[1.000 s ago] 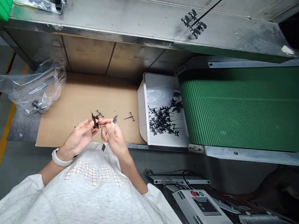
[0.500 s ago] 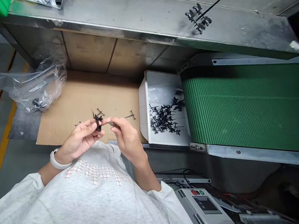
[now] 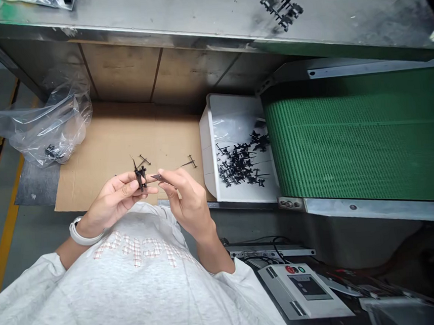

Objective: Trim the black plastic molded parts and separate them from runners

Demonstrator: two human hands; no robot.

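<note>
My left hand (image 3: pixel 116 197) pinches a small black plastic part (image 3: pixel 141 178) upright between thumb and fingers, with a thin stalk sticking up from it. Close on its right, my right hand (image 3: pixel 188 200) is closed around a small dark knife blade (image 3: pixel 157 177), whose pointed tip faces the part. Whether the tip touches the part I cannot tell. Behind the hands, black branched sprue pieces (image 3: pixel 143 160) lie on the cardboard sheet (image 3: pixel 100 141). Another sprue piece (image 3: pixel 190 161) rests farther right.
A white bin (image 3: pixel 208 148) holds a pile of black parts (image 3: pixel 237 165). Right of it runs a green conveyor belt (image 3: pixel 350 148). A clear plastic bag (image 3: pixel 58 119) lies left. Black clustered parts (image 3: pixel 282 7) sit on the metal shelf (image 3: pixel 173 17). A control box (image 3: pixel 303 290) stands lower right.
The view has shifted slightly. More of the blade now shows, its tip pointing left toward the part. Some left fingers have stretched out a little behind the part, which stays held.
</note>
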